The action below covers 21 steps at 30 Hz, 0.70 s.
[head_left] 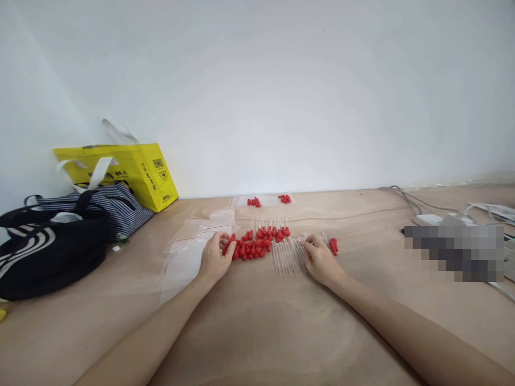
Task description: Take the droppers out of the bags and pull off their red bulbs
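Observation:
My left hand is closed at the left end of a pile of red rubber dropper bulbs, with one bulb between thumb and fingers. Right of the pile lies a row of thin clear dropper tubes. My right hand rests over the right end of this row, thumb and index finger pinched on a clear tube. Its other fingers are partly hidden. Just beyond the pile, several tubes with red bulbs on their ends lie side by side. A few loose red bulbs sit right of my right hand.
Clear zip bags lie left of the pile. Another bag with red bulbs and tubes is near the wall. A yellow bag, a striped bag and a black bag stand left. Cables and white adapters lie right.

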Each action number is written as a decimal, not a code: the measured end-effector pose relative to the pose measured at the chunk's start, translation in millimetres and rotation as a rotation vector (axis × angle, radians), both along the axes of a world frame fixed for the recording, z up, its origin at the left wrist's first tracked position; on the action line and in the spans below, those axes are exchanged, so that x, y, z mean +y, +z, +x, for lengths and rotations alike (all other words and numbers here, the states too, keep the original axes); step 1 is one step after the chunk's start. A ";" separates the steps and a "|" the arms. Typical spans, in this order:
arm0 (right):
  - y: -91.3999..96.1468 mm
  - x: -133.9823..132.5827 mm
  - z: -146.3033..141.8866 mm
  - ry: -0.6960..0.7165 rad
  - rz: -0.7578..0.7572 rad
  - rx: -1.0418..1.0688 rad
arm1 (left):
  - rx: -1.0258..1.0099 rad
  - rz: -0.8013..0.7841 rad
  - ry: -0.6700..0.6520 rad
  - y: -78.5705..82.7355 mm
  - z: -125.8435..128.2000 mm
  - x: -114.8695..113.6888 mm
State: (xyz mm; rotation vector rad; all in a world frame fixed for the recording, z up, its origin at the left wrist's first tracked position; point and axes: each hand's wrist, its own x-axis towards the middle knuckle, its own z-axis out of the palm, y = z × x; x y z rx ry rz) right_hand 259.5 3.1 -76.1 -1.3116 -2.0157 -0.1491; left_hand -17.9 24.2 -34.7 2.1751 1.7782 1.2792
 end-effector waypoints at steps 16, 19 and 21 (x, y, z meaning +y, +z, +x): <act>18.5 -15.2 -5.7 -0.149 0.214 -0.053 | 0.460 -0.290 0.149 35.7 21.1 53.1; 18.5 -14.5 -2.9 -0.164 0.245 -0.030 | 0.500 -0.432 0.182 37.4 36.6 69.2; 18.4 -13.7 -1.2 -0.178 0.258 -0.011 | 0.512 -0.508 0.204 36.8 44.1 75.1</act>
